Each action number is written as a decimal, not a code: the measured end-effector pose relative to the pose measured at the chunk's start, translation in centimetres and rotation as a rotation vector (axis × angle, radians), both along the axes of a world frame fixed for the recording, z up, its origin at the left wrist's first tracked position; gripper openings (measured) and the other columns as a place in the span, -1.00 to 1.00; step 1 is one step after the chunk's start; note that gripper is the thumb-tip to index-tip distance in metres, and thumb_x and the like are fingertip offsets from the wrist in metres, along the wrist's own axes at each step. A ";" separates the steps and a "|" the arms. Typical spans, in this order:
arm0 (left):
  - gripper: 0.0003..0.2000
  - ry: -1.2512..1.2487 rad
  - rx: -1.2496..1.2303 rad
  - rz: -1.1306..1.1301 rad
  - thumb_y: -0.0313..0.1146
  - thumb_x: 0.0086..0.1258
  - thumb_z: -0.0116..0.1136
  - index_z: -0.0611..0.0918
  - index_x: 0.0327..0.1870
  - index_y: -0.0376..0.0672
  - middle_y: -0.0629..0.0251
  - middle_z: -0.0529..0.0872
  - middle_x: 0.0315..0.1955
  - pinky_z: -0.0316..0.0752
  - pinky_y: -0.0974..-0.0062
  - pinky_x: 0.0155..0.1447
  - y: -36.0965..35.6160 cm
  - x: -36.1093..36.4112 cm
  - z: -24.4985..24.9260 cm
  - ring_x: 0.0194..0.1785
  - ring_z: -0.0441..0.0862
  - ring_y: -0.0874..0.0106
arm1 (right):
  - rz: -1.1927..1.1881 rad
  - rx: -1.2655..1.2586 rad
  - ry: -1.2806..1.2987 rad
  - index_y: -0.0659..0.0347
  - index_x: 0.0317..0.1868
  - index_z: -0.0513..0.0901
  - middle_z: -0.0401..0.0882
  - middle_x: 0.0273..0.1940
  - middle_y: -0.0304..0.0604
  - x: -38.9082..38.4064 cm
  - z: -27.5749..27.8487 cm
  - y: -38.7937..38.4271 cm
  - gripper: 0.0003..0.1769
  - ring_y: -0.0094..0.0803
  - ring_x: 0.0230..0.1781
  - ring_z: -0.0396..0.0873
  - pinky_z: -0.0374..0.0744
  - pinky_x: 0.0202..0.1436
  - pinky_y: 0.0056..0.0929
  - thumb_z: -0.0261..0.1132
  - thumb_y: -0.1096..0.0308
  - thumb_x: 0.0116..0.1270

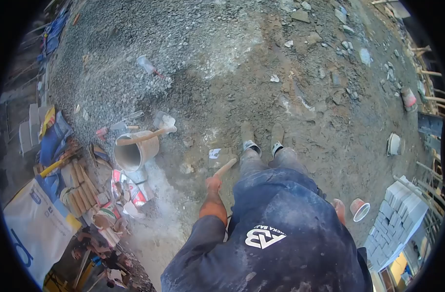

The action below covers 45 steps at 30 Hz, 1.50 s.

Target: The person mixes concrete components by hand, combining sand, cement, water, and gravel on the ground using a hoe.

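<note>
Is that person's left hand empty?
No, the left hand is closed around a light brown stick that pokes out in front of it.

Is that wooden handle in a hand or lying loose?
In a hand: the left hand is closed around the wooden handle.
</note>
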<state>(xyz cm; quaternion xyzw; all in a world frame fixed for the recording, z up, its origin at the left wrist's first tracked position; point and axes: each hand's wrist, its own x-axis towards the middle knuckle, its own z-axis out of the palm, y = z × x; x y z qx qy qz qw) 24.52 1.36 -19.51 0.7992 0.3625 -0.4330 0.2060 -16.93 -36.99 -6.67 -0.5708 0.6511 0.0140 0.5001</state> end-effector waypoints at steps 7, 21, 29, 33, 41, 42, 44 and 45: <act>-0.55 -0.072 0.051 -0.580 -0.07 0.17 0.00 0.61 -0.39 -0.41 0.02 0.64 -0.53 0.49 0.31 -0.46 -4.4 7.4 -4.9 -0.48 0.64 0.23 | -0.174 -0.059 0.159 0.18 -0.18 0.50 0.51 -0.47 -0.19 0.3 -2.4 10.3 -0.77 -0.39 -0.56 0.51 0.50 -0.53 -0.45 0.12 0.26 0.21; -0.80 0.067 -0.115 -0.890 -0.30 0.15 0.02 0.55 -0.44 -0.28 0.08 0.62 -0.55 0.41 0.26 -0.40 -24.9 24.0 -13.3 -0.44 0.60 0.18 | -0.038 0.187 0.557 0.04 -0.27 0.61 0.58 -0.37 -0.07 -4.4 -10.7 25.5 -0.66 -0.18 -0.38 0.55 0.48 -0.32 -0.26 0.29 0.24 -0.17; -0.69 -0.155 0.019 -1.412 -0.19 0.15 -0.05 0.59 -0.36 -0.27 0.03 0.62 -0.40 0.41 0.28 -0.19 -34.1 21.0 -12.7 -0.25 0.57 0.15 | -1.212 -0.257 0.066 0.20 -0.49 0.55 0.44 -0.64 -0.27 -9.9 -5.0 9.4 -0.82 -0.51 -0.66 0.44 0.39 -0.63 -0.43 0.29 0.26 0.05; -0.63 -0.391 0.047 -1.583 -0.12 0.15 -0.09 0.62 -0.31 -0.27 0.00 0.62 -0.31 0.40 0.29 -0.06 -44.1 17.6 -11.2 -0.14 0.55 0.14 | -1.018 -0.210 0.205 0.28 -0.41 0.55 0.46 -0.63 -0.25 -8.0 -3.3 -1.6 -0.81 -0.54 -0.68 0.40 0.40 -0.60 -0.48 0.25 0.31 0.10; -0.65 -0.158 -0.521 -1.439 -0.18 0.03 0.09 0.62 -0.28 -0.29 -0.02 0.64 -0.35 0.40 0.31 -0.11 -71.4 -11.5 -0.7 -0.19 0.58 0.20 | -0.937 -0.159 -0.082 0.27 -0.37 0.57 0.53 -0.56 -0.19 -12.7 -9.8 -27.4 -0.81 -0.51 -0.62 0.46 0.42 -0.55 -0.50 0.26 0.31 0.07; -0.63 0.004 -0.645 -1.423 -0.16 0.06 0.08 0.61 -0.22 -0.27 0.03 0.64 -0.28 0.38 0.33 -0.04 -74.2 -11.5 -10.4 -0.14 0.57 0.22 | -0.876 -0.089 -0.046 0.26 -0.36 0.57 0.54 -0.55 -0.18 -12.9 -11.5 -30.0 -0.82 -0.50 -0.62 0.46 0.42 -0.54 -0.49 0.25 0.32 0.08; -0.58 0.059 -0.813 -1.629 -0.12 0.10 0.05 0.57 -0.12 -0.25 0.08 0.62 -0.20 0.36 0.36 0.03 -80.2 -16.7 -8.0 -0.08 0.55 0.23 | -0.964 -0.122 -0.057 0.26 -0.36 0.57 0.54 -0.54 -0.18 -15.6 -16.0 -36.9 -0.82 -0.48 -0.61 0.47 0.42 -0.55 -0.48 0.23 0.32 0.09; -0.55 0.114 -0.805 -1.790 -0.12 0.15 0.03 0.51 -0.04 -0.28 0.05 0.60 -0.14 0.35 0.38 0.06 -83.1 -18.6 -3.8 -0.03 0.52 0.21 | -1.076 -0.071 -0.059 0.25 -0.36 0.58 0.54 -0.53 -0.18 -15.6 -17.7 -36.4 -0.83 -0.47 -0.61 0.48 0.42 -0.55 -0.47 0.21 0.32 0.10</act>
